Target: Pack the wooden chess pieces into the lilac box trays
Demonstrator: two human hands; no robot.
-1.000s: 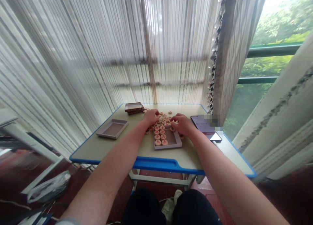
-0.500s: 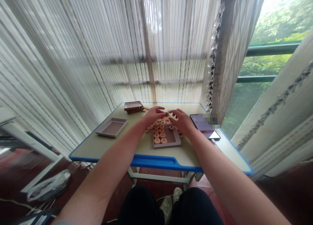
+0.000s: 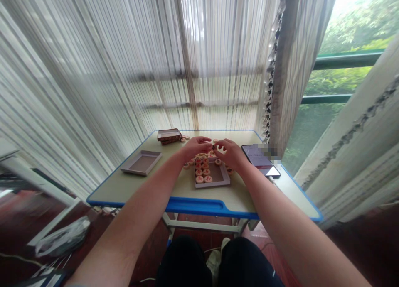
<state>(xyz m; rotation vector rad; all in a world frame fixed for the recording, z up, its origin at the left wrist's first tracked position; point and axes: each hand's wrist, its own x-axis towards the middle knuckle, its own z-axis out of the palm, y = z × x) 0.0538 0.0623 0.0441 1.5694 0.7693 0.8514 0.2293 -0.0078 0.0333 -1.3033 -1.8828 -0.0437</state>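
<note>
A dark-marked Chinese chess piece (image 3: pixel 214 147) is pinched between my two hands above the table. My left hand (image 3: pixel 197 146) has its thumb and a finger at the left side of the piece. From the right, my right hand (image 3: pixel 229 149) closes its fingertips on the same piece. Just below the hands lies a shallow box tray (image 3: pixel 222 177), its left part filled with rows of red-marked chess pieces (image 3: pixel 208 179). Another dark-marked piece (image 3: pixel 218 162) sits at the tray's upper right. More pieces lie behind the tray, partly hidden by my hands.
A second shallow tray (image 3: pixel 142 163) lies at the left of the blue-edged table (image 3: pixel 193 204). At the back left, a brown box (image 3: pixel 169 136) stands beside a few loose pieces (image 3: pixel 183 139). A phone (image 3: pixel 260 164) rests at the right. Curtains (image 3: pixel 218 91) hang close behind.
My right hand's fingers have closed in on the piece at my left fingertips. The trays and the pieces in them stay as they were.
</note>
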